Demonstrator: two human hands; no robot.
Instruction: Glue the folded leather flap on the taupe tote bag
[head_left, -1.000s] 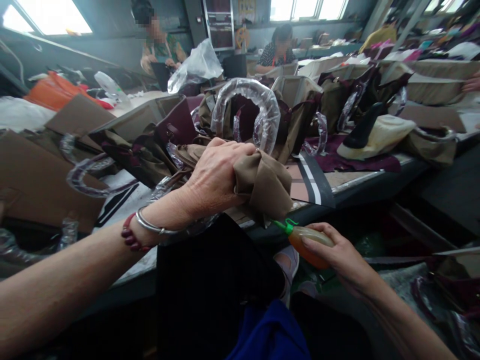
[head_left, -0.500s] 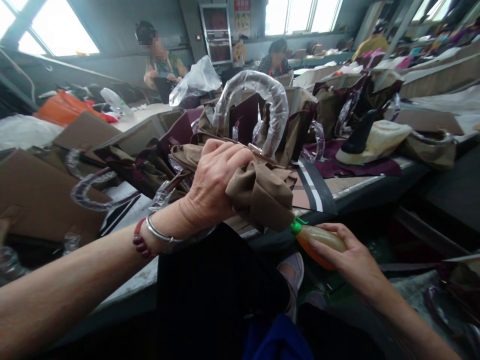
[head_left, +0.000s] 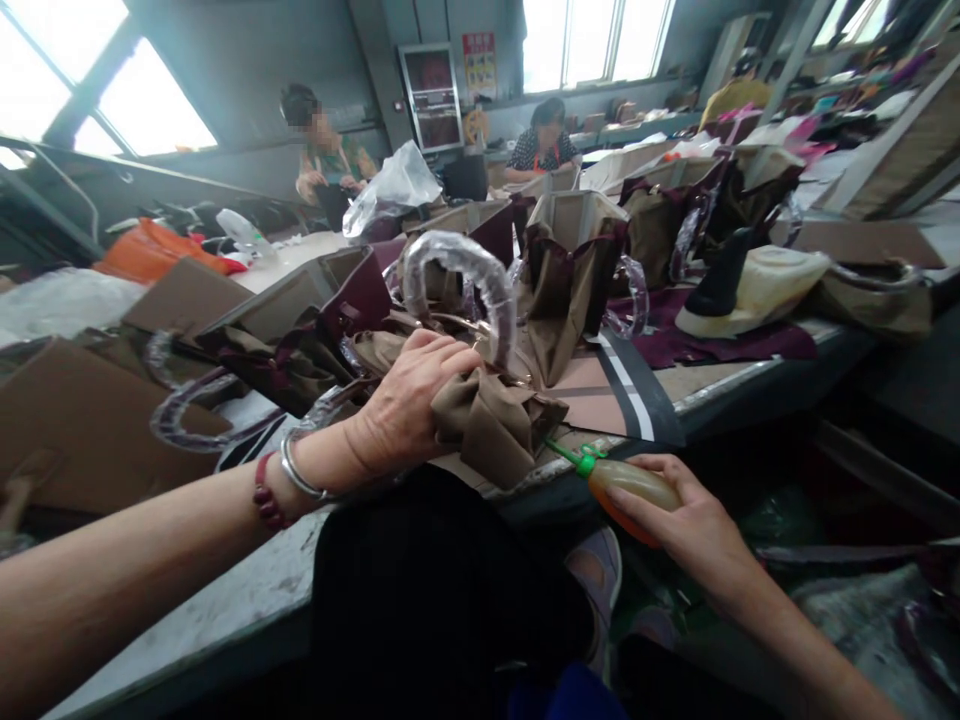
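Note:
My left hand [head_left: 409,405] is closed round a bunched piece of tan fabric [head_left: 491,425] at the near edge of the worktable [head_left: 720,385]. A plastic-wrapped bag handle [head_left: 461,275] arches just behind that hand. My right hand [head_left: 686,520] grips a small squeeze bottle of amber liquid [head_left: 630,485] with a green nozzle. The nozzle points up and left toward the fabric's lower edge, close to the table edge. A silver bangle and red beads circle my left wrist.
Several tan and maroon handbags [head_left: 577,255] with wrapped handles crowd the table. A black shoe form on cream cloth [head_left: 739,285] lies at right. Brown cardboard [head_left: 90,415] sits at left. Two people [head_left: 544,140] sit working at the far tables.
My left hand lowered the bunched fabric onto the table edge. My right hand brought the bottle's nozzle close under the fabric. The view tilted upward.

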